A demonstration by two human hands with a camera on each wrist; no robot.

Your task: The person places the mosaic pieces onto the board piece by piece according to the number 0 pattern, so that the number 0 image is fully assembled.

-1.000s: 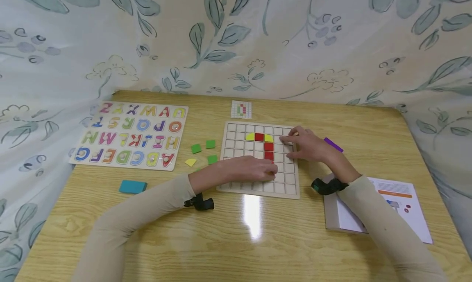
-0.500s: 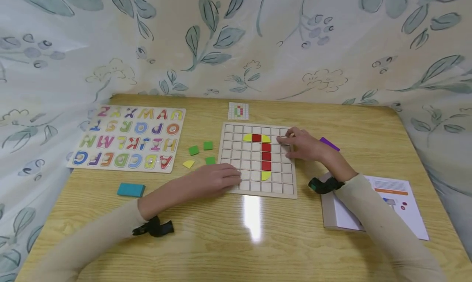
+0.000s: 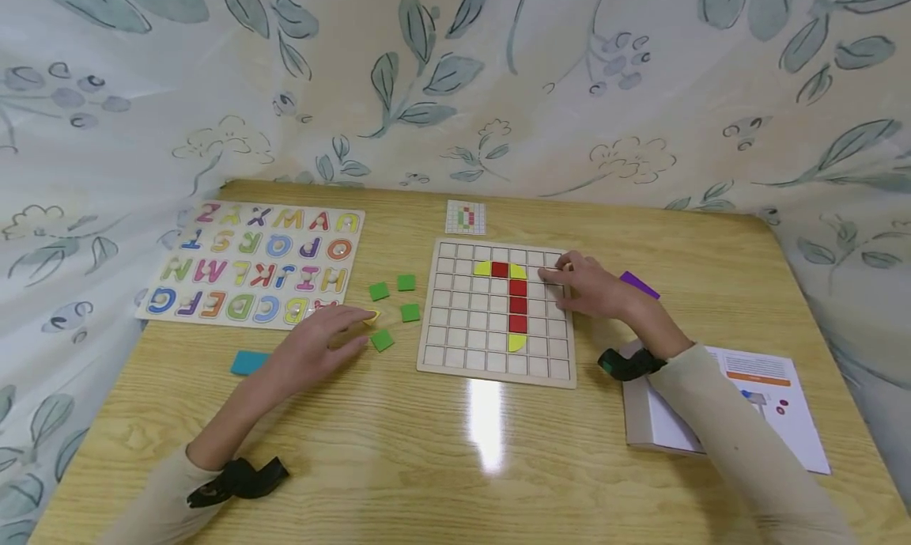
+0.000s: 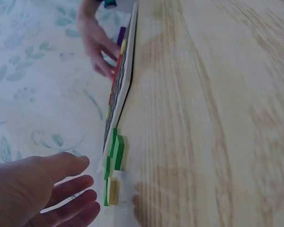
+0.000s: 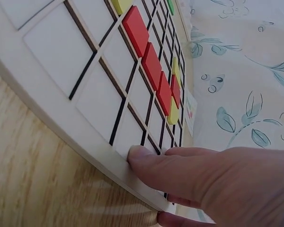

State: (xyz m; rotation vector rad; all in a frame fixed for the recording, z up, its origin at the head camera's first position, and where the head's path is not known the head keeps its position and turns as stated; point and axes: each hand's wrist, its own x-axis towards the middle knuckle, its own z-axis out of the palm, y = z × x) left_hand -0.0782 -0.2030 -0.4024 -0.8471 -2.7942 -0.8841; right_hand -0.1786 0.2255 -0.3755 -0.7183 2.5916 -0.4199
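Note:
A wooden grid board (image 3: 457,339) lies on the table, with red square tiles (image 3: 518,305) and yellow quarter-round tiles (image 3: 517,342) set in a hook-like line. My left hand (image 3: 309,353) reaches over the table left of it, fingers extended and thumb apart. Its index fingertip is at a loose yellow quarter-round tile (image 3: 373,316), partly covered; whether they touch I cannot tell. Loose green square tiles (image 3: 383,340) surround that tile. On the board's right edge rests my right hand (image 3: 594,286), fingers spread; in the right wrist view its thumb (image 5: 146,158) lies on the rim.
Behind the board lies a small pattern card (image 3: 466,217). An alphabet puzzle board (image 3: 249,266) is at the left, with a teal block (image 3: 249,362) in front of it. At right are a purple piece (image 3: 639,285) and a white box (image 3: 797,418), partly under my right forearm.
My left hand has left the grid board and moved left to the loose tiles, uncovering the lower yellow tile on the board. The right hand stays at the board's edge.

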